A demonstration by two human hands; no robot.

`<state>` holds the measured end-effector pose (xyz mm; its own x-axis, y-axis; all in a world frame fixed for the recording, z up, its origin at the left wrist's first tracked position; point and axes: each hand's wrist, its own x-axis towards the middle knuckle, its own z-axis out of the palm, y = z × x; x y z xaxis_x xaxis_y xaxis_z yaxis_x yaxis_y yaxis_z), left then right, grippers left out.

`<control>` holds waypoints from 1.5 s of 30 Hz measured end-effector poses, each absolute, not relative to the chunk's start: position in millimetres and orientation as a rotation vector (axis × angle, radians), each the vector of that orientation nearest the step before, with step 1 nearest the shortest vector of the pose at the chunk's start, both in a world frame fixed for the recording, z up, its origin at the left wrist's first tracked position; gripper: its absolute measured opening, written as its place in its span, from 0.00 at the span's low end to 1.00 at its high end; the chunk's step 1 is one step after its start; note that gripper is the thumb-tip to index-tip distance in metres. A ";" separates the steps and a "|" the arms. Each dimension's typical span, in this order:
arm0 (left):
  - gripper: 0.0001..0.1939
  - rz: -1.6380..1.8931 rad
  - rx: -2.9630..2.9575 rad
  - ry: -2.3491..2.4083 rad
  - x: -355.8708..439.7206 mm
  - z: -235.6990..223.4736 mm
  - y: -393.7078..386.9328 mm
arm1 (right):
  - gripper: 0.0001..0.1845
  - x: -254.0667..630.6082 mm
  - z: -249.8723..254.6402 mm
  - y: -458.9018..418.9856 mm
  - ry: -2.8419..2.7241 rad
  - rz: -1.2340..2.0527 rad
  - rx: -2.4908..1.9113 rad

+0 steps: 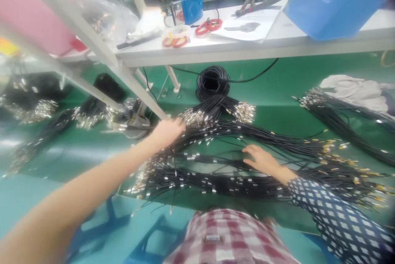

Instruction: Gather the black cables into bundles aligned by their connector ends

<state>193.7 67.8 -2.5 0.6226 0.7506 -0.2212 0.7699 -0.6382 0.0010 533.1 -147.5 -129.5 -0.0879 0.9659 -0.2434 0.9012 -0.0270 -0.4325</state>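
- Our left hand (169, 130) reaches to the connector ends in front of the coiled cable bundle (203, 91); its fingers are bent and blurred, so we cannot tell whether that grip is pinching a cable.
- Our right hand (261, 160) is over the loose black cables (243, 184), its grip spread, thumb apart, with nothing visibly held; we judge that this relaxed shape suits light contact with thin strands.
- The loose black cables lie lengthwise before us on the green counter (271, 115), silver ends mostly leftward and gold-coloured tips (364, 173) at the right, probably so that like ends gather together and the strands tangle less.
- Behind them, the coiled cable bundle stands looped with its tails crossed and fanned towards us; coiling presumably keeps the length compact while the connectors stay exposed.
- Another cable bundle (339, 120) lies well apart at the right, beside a pale cloth (352, 89), perhaps to keep batches separate.
- Above, the white shelf (216, 52) carries red-handled scissors (208, 25), pliers (247, 7) and a blue bin (333, 13), likely raised there so that tools stay reachable without resting on the cables.
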 end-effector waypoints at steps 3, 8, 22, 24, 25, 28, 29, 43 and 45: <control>0.16 -0.306 2.771 1.362 172.2 -11.6 83.2 | 0.22 529.3 -145.2 -148.5 -2.101 0.721 -2.008; 0.19 -0.394 2.417 1.913 127.3 -50.5 90.1 | 0.22 517.8 -161.2 -147.4 -2.072 0.703 -2.032; 0.25 -0.415 2.627 1.778 129.6 -30.6 99.7 | 0.19 431.2 -155.0 -134.9 -2.276 1.152 -1.509; 0.22 -0.274 2.745 1.422 142.2 -51.7 57.0 | 0.18 428.5 -150.3 -147.1 -2.171 1.297 -1.432; 0.19 -0.221 2.755 1.165 151.0 -64.6 31.5 | 0.18 428.9 -147.9 -151.3 -2.098 1.370 -1.418; 0.25 -0.236 2.644 0.608 174.0 -101.3 -39.7 | 0.13 432.7 -142.9 -150.0 -1.738 1.725 -1.399; 0.29 -0.280 2.610 0.634 177.6 -110.1 -56.3 | 0.10 432.7 -142.7 -144.0 -1.563 1.870 -1.386; 0.22 -0.396 2.495 1.611 167.3 -112.2 -128.3 | 0.10 281.4 -148.9 66.9 -0.608 1.920 -1.174; 0.22 -0.369 2.456 1.644 163.9 -113.5 -130.8 | 0.12 282.7 -149.5 74.5 -0.594 1.877 -1.208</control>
<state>163.9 -130.8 -113.5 0.3645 0.8841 -0.2925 0.9243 -0.3817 -0.0018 282.7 74.5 -149.5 -0.2158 0.8256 -0.5214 -0.3757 -0.5631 -0.7360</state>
